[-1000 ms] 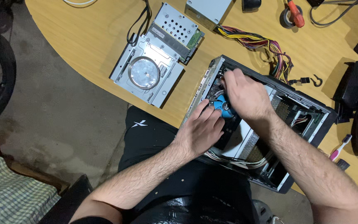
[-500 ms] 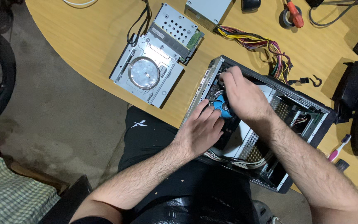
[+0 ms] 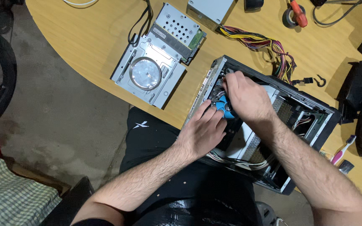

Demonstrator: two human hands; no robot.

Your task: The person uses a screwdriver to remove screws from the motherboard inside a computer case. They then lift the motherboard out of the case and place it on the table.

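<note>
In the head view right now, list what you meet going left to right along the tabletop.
Metal drive cage → left hand → blue fan → right hand → open computer case → pink toothbrush.

One head-worn view, looking steeply down over your own arms.

You are seeing everything from a single camera on your head, tilting almost straight down at the wooden table (image 3: 84, 46) edge and the open computer case (image 3: 315, 121) overhanging your lap. It is sitting close: your forearms are filling the lower frame, the floor is showing at left. No second view is sharing the scene.
</note>
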